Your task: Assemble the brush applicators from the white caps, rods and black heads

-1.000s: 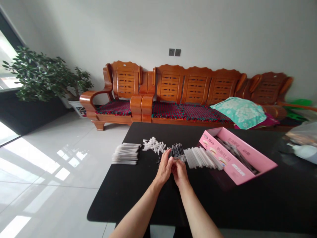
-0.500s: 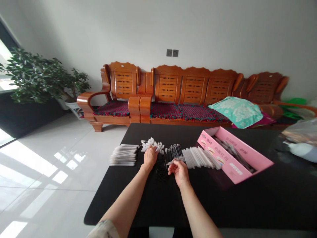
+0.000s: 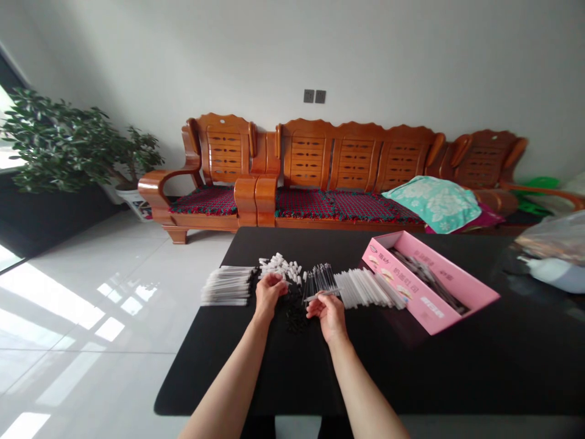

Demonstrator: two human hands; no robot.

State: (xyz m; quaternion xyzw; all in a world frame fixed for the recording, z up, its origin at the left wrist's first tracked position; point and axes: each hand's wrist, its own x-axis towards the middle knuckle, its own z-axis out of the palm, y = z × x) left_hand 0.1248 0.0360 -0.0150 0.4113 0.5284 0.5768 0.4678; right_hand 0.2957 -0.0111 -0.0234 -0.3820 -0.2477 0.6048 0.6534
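My right hand (image 3: 329,313) is closed in a pinch on a slim whitish pen barrel (image 3: 311,298), held nearly level over the table. To its left, my left hand (image 3: 269,294) has thumb and fingers pinched together, with a small white cap (image 3: 287,283) partly showing at the tips. Just beyond that hand lies a heap of white caps (image 3: 278,264). Between the hands is a pile of small black parts (image 3: 296,318). Dark pen refills (image 3: 322,275) lie in a row behind my right hand, and translucent white barrels (image 3: 361,288) lie to its right.
Barrels with dark ends (image 3: 226,286) are stacked at the black table's (image 3: 256,390) left edge. A pink box (image 3: 425,299) holding dark slender sticks stands at right, before a plastic bag (image 3: 557,241) and white bottle (image 3: 555,272). Behind is a wooden sofa (image 3: 308,158).
My left hand has drawn back slightly left from the cap heap, its pinched fingers turning toward the right hand. My right hand keeps hold of the barrel, almost in place.
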